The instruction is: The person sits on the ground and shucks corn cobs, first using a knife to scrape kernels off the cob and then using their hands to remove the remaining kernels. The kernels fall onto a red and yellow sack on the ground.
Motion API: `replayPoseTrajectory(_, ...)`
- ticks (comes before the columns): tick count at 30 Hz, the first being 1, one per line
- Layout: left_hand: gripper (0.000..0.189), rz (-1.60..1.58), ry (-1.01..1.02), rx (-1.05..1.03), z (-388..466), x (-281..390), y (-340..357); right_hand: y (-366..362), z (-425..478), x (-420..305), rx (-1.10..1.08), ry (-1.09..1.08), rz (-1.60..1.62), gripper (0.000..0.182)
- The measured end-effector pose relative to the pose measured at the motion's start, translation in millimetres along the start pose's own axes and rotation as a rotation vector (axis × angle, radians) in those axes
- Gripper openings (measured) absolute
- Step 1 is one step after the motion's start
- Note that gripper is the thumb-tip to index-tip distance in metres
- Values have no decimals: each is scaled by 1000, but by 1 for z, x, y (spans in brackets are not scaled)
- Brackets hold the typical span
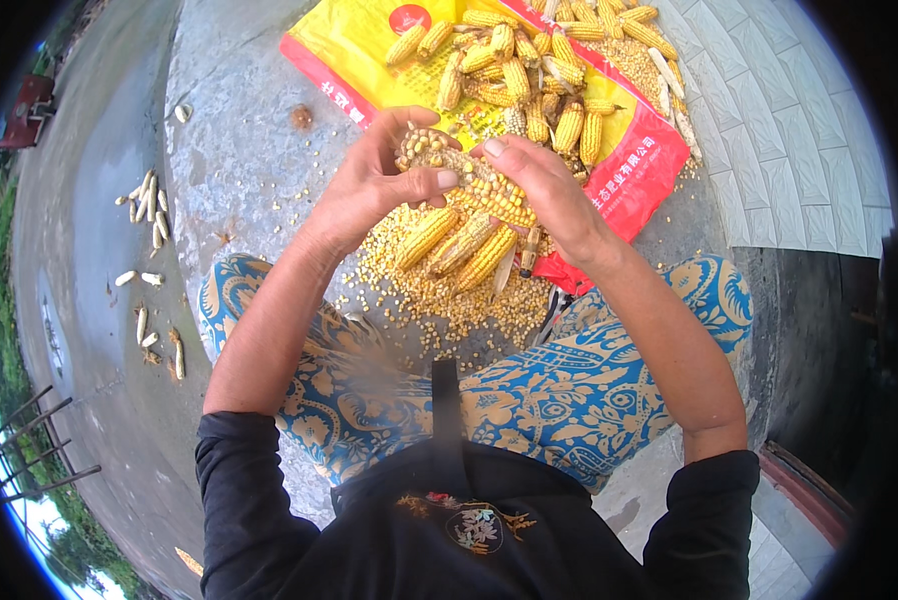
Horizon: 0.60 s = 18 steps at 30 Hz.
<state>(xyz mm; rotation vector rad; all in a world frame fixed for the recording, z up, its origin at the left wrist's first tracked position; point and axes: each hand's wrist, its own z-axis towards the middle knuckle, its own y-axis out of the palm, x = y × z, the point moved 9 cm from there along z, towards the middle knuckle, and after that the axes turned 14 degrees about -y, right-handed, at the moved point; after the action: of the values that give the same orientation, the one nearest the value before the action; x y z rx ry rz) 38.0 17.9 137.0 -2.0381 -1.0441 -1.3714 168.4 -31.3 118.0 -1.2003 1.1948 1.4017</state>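
Observation:
Between my hands is a partly shelled ear of corn, with patches of bare cob among its yellow kernels. My left hand grips its left end, thumb laid across the cob. At the right end, my right hand holds the ear with the thumb on top. Just below lie several whole yellow corn ears on a spread of loose kernels. Beyond my hands, a heap of dried corn ears rests on a yellow and red plastic sack that bears writing.
Bare cobs lie scattered on the wet lower ground at left, past the edge of the concrete slab. More kernels and ears sit beside a tiled surface at upper right. My crossed legs in patterned trousers border the kernels.

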Motion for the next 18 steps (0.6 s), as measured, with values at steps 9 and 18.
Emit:
replayPoseTrajectory(9, 52, -246, -68, 93, 3, -2, -20, 8, -10, -17, -29, 53, -163, 44)
replayPoseTrajectory(18, 52, -195, -158, -37, 2, -13, 5, 3, -7, -6, -9, -47, -282, 39)
